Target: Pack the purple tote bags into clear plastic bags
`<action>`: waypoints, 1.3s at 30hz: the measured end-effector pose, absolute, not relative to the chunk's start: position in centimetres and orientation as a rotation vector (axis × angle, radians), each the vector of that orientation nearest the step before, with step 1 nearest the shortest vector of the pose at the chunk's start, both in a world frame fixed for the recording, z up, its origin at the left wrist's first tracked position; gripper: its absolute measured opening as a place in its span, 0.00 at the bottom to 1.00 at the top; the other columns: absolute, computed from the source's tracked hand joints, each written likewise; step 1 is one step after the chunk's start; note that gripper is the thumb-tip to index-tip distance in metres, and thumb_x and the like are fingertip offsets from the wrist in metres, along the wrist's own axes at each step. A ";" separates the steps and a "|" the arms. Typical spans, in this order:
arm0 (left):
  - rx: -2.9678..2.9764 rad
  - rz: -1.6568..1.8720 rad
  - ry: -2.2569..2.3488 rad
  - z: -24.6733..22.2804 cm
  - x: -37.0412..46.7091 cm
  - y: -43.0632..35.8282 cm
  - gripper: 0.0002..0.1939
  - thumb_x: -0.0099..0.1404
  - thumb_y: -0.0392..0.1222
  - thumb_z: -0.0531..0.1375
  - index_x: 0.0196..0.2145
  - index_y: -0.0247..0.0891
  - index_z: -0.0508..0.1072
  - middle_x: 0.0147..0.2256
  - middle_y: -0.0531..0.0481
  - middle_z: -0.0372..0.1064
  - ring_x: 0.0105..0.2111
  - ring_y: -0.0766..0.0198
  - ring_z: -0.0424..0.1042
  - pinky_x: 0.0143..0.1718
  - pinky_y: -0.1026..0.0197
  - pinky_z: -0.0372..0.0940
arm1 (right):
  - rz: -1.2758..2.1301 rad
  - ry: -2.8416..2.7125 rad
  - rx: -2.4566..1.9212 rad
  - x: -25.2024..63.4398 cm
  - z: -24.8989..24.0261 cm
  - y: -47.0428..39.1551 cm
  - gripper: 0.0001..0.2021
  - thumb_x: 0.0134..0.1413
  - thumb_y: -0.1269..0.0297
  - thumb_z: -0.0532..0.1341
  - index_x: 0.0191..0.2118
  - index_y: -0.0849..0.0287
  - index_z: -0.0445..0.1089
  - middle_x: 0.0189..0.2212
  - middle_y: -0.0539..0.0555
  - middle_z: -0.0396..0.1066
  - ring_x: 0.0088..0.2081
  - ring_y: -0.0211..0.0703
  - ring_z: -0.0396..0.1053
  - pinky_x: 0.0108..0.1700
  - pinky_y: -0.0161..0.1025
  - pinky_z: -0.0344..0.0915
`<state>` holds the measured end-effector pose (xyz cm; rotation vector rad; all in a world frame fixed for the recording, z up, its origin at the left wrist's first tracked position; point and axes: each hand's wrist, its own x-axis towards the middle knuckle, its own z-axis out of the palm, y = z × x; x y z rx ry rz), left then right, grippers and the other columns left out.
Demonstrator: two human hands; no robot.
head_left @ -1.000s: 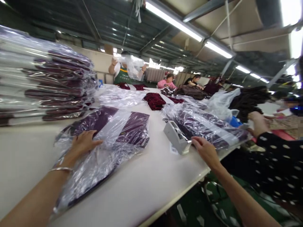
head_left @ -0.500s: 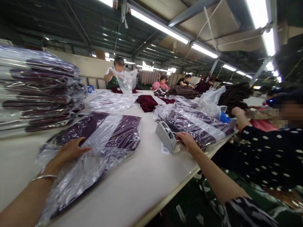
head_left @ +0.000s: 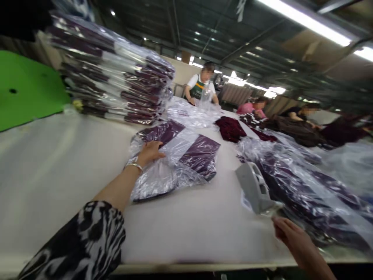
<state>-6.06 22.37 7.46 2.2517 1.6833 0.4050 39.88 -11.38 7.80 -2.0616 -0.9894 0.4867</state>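
My left hand (head_left: 150, 152) lies on a purple folded garment in a clear plastic bag (head_left: 201, 153), its thumb and fingers apart. A pale band runs across the middle of that garment, and the bag's loose plastic spreads crumpled toward me. At the right, my right hand (head_left: 291, 233) is closed in a pinch on a strip of clear tape (head_left: 274, 210). The strip stretches from a grey tape dispenser (head_left: 253, 188), which stands on the table beside more bagged purple garments (head_left: 305, 186). Blur hides the exact fingertips.
A tall stack of bagged garments (head_left: 116, 74) stands at the back left, near a green board (head_left: 32, 87). Dark red garments (head_left: 231, 128) lie mid-table. Across the white table (head_left: 186, 229), a person (head_left: 201, 85) handles clear plastic; other people work at the back right.
The view has swung left, bringing the green board into sight. My right hand has drawn back from the dispenser with the tape strip. The left hand stays on the bagged garment, which lies turned somewhat.
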 end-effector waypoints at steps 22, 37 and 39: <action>2.172 0.709 1.710 5.0 -5.7 21.7 0.25 0.57 0.45 0.69 0.52 0.44 0.73 0.57 0.45 0.71 0.61 0.47 0.62 0.68 0.38 0.45 | 0.662 -2.904 -2.067 5.9 12.6 25.9 0.11 0.32 0.68 0.74 0.13 0.58 0.71 0.16 0.50 0.73 0.28 0.46 0.75 0.33 0.35 0.67; 2.176 0.563 1.708 6.7 -6.1 21.3 0.30 0.57 0.49 0.69 0.57 0.45 0.71 0.61 0.45 0.68 0.64 0.46 0.61 0.69 0.40 0.46 | 0.147 -2.011 -2.039 13.5 6.7 20.5 0.46 0.52 0.42 0.67 0.70 0.61 0.55 0.70 0.66 0.52 0.70 0.61 0.51 0.68 0.54 0.50; 2.186 0.537 1.720 7.0 -6.1 21.2 0.30 0.58 0.49 0.69 0.57 0.45 0.71 0.61 0.45 0.68 0.64 0.46 0.61 0.68 0.40 0.46 | 0.239 -1.928 -2.026 12.9 5.5 20.0 0.48 0.51 0.45 0.68 0.71 0.64 0.53 0.71 0.69 0.49 0.72 0.64 0.46 0.70 0.57 0.46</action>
